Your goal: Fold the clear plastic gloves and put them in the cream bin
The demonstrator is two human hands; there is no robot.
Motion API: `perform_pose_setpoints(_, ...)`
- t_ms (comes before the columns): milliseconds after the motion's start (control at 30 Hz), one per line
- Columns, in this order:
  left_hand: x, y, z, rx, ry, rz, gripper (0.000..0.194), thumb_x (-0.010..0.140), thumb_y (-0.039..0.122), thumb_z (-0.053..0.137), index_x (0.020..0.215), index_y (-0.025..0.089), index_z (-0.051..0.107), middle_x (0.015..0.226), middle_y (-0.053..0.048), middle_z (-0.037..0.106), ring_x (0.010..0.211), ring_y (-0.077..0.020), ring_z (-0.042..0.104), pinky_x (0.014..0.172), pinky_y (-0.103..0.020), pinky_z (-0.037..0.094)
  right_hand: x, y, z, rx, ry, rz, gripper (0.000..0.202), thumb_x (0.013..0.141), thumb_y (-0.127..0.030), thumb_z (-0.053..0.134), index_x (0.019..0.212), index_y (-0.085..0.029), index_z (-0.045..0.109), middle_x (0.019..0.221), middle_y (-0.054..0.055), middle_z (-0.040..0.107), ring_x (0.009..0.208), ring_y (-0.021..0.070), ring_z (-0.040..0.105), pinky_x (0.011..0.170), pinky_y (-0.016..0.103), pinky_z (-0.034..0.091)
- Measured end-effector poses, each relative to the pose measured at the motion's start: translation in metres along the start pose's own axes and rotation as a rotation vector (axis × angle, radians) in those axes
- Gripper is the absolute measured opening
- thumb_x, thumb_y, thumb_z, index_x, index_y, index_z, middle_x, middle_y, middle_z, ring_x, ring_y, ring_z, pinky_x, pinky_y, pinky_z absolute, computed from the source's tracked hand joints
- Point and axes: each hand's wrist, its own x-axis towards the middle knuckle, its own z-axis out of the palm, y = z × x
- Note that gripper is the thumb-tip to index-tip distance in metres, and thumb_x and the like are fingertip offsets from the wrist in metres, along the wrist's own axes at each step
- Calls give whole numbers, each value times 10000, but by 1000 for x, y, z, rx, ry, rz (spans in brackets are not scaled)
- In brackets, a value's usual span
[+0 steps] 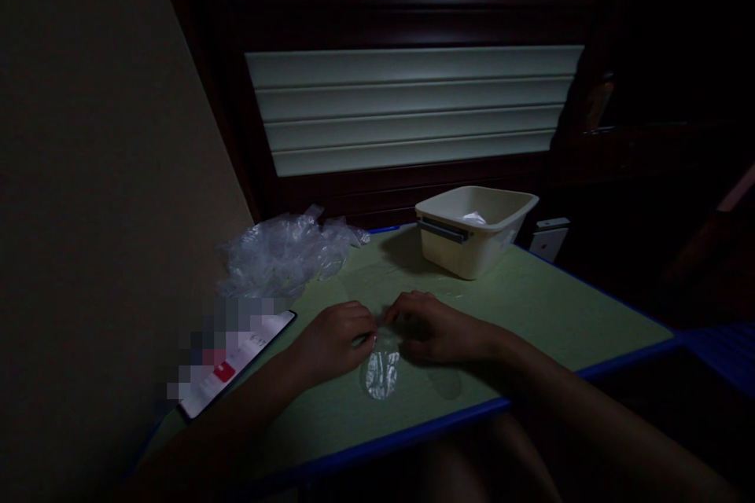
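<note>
Nearest the camera, the person's left forearm [253, 409] slants in from the lower left and the right forearm [590, 405] from the lower right. At left of the frame, a phone [248, 354], partly pixelated, lies on the green worktop [318, 428], with a heap of clear plastic [283, 251] beyond it. Left of centre, the left hand [339, 339] is palm down, fingers bent, thumb and index tips meeting; its grip appears to pinch the upper end of a clear plastic piece [381, 377]. That piece lies at lower centre, between the hands, its shiny rounded end towards the camera. The step in hand seems to be fingertip handling of this upper end; the next move would call for a light touch, since such thin film probably slips and crumples easily. Right of centre, the right hand [436, 330] is arched, wrist low, its fingers curled towards the same end with the thumb apart below; whether its grip holds the film I cannot tell. Farther right, a pale tub [451, 255] stands near the worktop's far edge.
</note>
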Motion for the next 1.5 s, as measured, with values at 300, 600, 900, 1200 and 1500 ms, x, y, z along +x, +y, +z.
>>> perform_pose_setpoints(300,0,-1,1,-50,43,-2,155,804,103,517,697,128,627,667,-39,625,661,-150,563,628,-247,437,4,0,2,-86,21,-24,160,792,-220,581,924,-143,627,816,57,599,754,176,553,710,291,400)
perform_pose_setpoints(600,-2,-4,0,-51,34,54,150,791,148,589,659,145,662,732,-43,640,720,-154,575,657,-249,444,5,-1,1,-103,19,-26,177,838,-202,508,761,-133,652,756,56,581,685,150,544,656,261,400)
perform_pose_setpoints(900,-2,-5,1,-24,41,58,179,801,164,583,640,152,660,688,-31,603,678,-141,556,626,-242,431,7,3,8,-46,85,120,123,833,-234,505,864,-140,578,637,6,592,550,120,514,504,214,335)
perform_pose_setpoints(1200,-2,-4,0,-3,39,78,201,802,164,578,614,158,649,691,-26,612,664,-136,557,613,-237,423,10,12,15,-49,180,250,274,780,-242,557,1003,-169,416,591,-39,544,512,130,497,467,211,287)
perform_pose_setpoints(1500,-1,0,-2,84,85,77,157,821,183,538,737,136,662,778,-76,592,704,-171,552,630,-277,434,9,13,15,-93,214,247,269,755,-226,599,979,-178,457,576,-50,519,511,123,476,470,207,273)
